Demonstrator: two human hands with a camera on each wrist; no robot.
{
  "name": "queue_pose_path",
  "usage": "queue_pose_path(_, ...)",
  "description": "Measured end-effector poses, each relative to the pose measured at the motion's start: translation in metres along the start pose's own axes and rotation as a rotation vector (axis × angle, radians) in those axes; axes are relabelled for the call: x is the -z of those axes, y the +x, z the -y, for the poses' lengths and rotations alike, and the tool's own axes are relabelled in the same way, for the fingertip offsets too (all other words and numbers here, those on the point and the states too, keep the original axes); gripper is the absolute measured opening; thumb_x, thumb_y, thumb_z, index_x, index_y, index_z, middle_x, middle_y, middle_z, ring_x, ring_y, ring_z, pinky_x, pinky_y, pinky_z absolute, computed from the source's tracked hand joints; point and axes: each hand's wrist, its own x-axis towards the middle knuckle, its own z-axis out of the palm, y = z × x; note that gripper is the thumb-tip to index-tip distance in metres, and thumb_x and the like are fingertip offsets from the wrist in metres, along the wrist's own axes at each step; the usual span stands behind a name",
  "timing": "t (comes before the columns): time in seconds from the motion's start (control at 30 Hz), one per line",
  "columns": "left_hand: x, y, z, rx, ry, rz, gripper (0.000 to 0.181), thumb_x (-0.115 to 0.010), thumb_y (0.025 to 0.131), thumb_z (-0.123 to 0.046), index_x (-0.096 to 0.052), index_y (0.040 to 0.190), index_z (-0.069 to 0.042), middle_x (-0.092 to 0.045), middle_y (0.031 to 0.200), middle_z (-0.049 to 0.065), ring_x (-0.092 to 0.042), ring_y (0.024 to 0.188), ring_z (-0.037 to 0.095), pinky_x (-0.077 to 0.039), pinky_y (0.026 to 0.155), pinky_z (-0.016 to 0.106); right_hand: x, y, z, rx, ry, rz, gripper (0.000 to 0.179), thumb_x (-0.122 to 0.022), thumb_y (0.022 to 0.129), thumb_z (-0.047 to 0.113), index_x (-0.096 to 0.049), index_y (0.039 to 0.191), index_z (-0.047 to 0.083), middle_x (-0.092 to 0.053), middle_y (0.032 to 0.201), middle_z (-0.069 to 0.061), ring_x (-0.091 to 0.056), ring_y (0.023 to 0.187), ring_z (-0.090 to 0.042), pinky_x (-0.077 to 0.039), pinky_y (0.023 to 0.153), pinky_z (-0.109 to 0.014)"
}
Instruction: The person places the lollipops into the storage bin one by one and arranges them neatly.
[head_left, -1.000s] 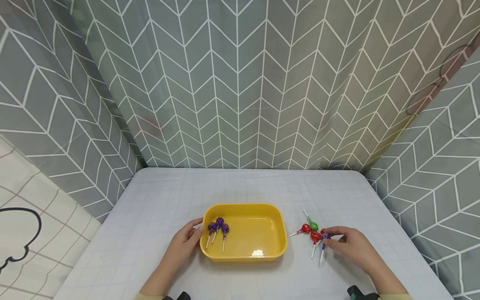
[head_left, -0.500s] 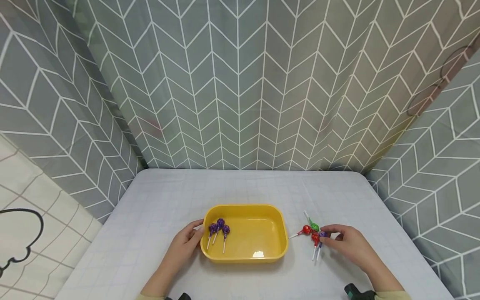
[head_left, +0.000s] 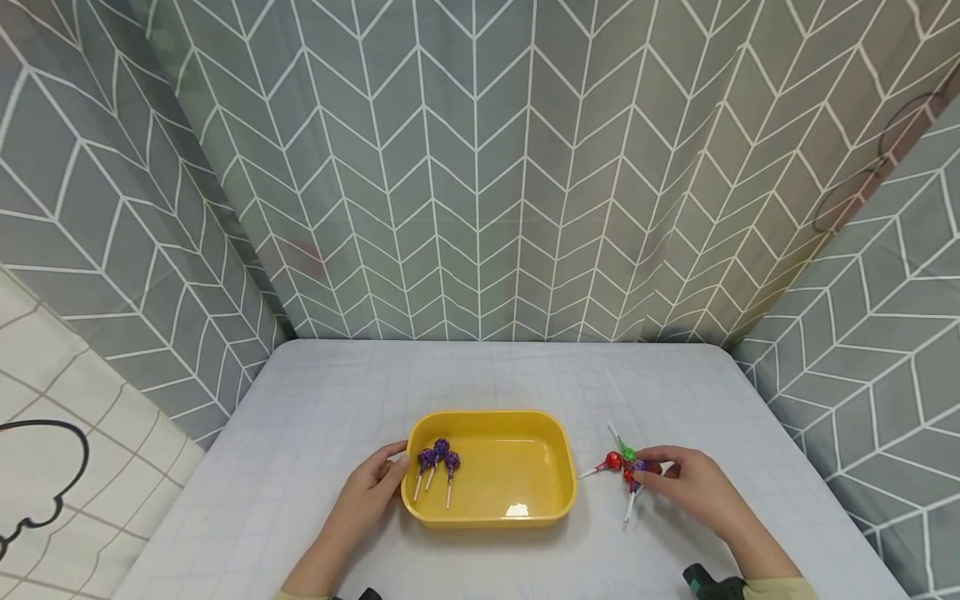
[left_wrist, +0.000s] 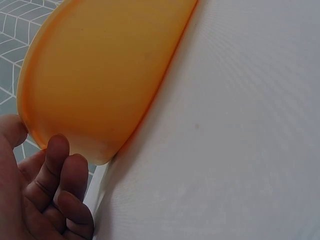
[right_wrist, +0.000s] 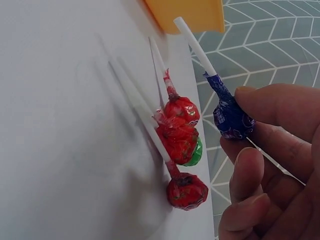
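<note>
The right hand (head_left: 686, 485) pinches a purple lollipop (right_wrist: 232, 117) beside the red lollipops (right_wrist: 177, 142) and green lollipop (head_left: 628, 454), toward three o'clock from the tray (head_left: 517, 471). The left hand (head_left: 369, 485) grips the tray's nine o'clock edge; three purple lollipops (head_left: 441, 447) lie inside, near that edge.

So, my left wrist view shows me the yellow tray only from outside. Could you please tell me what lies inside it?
Observer: Three purple lollipops lie close together in the left end of the tray.
Operator: Thank you. And is any other lollipop being held?
Observer: Yes, the right hand pinches a fourth purple lollipop by its wrapped candy end.
Operator: I understand. Are there more of them outside the tray?
Observer: Yes, three red lollipops and one green lollipop are on the table, to the right of the tray.
</note>
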Motion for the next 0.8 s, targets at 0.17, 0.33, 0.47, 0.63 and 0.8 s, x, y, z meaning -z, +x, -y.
queue_pose_path(0.17, 0.000, 0.000, 0.000, -0.004, 0.002, 0.000, 0.041, -0.051, 0.085, -0.054, -0.052, 0.120, -0.033, -0.060, 0.071, 0.000, -0.054, 0.063, 0.018, -0.044, 0.058, 0.029, 0.001, 0.001, 0.006, 0.007, 0.018, 0.009, 0.038, -0.071, 0.073, 0.044, -0.066, 0.103, 0.022, -0.063, 0.089, 0.007, -0.052, 0.074, -0.016, -0.044, 0.059, -0.029)
queue_pose_path(0.33, 0.000, 0.000, 0.000, 0.008, -0.001, 0.003, 0.039, -0.051, 0.085, -0.053, -0.053, 0.119, -0.033, -0.061, 0.071, 0.001, -0.055, 0.064, 0.019, -0.044, 0.058, 0.029, 0.001, 0.003, 0.015, 0.022, 0.013, 0.020, 0.042, -0.071, 0.072, 0.044, -0.066, 0.106, 0.019, -0.063, 0.084, 0.006, -0.051, 0.071, -0.016, -0.043, 0.058, -0.029)
queue_pose_path(0.47, 0.001, -0.001, -0.001, 0.013, -0.009, 0.005, 0.037, -0.051, 0.085, -0.052, -0.053, 0.117, -0.034, -0.062, 0.072, 0.001, -0.056, 0.065, 0.019, -0.045, 0.060, 0.030, 0.000, 0.005, 0.024, -0.005, 0.021, 0.033, 0.043, -0.072, 0.072, 0.043, -0.065, 0.107, 0.019, -0.063, 0.082, 0.004, -0.052, 0.071, -0.016, -0.044, 0.059, -0.029)
queue_pose_path(0.63, 0.001, -0.001, -0.001, 0.005, -0.018, 0.011, 0.038, -0.051, 0.086, -0.052, -0.053, 0.118, -0.032, -0.062, 0.073, 0.001, -0.057, 0.066, 0.019, -0.046, 0.061, 0.030, -0.003, 0.008, 0.032, -0.012, 0.014, 0.028, 0.043, -0.073, 0.071, 0.042, -0.066, 0.107, 0.019, -0.061, 0.080, 0.003, -0.051, 0.066, -0.016, -0.044, 0.058, -0.029)
queue_pose_path(0.8, 0.001, -0.002, -0.002, -0.007, -0.015, 0.023, 0.043, -0.049, 0.085, -0.054, -0.053, 0.120, -0.029, -0.061, 0.074, 0.001, -0.056, 0.066, 0.018, -0.046, 0.060, 0.029, -0.006, 0.011, 0.032, 0.014, 0.019, 0.021, 0.044, -0.073, 0.070, 0.044, -0.066, 0.106, 0.020, -0.061, 0.081, 0.003, -0.051, 0.064, -0.016, -0.044, 0.056, -0.028)
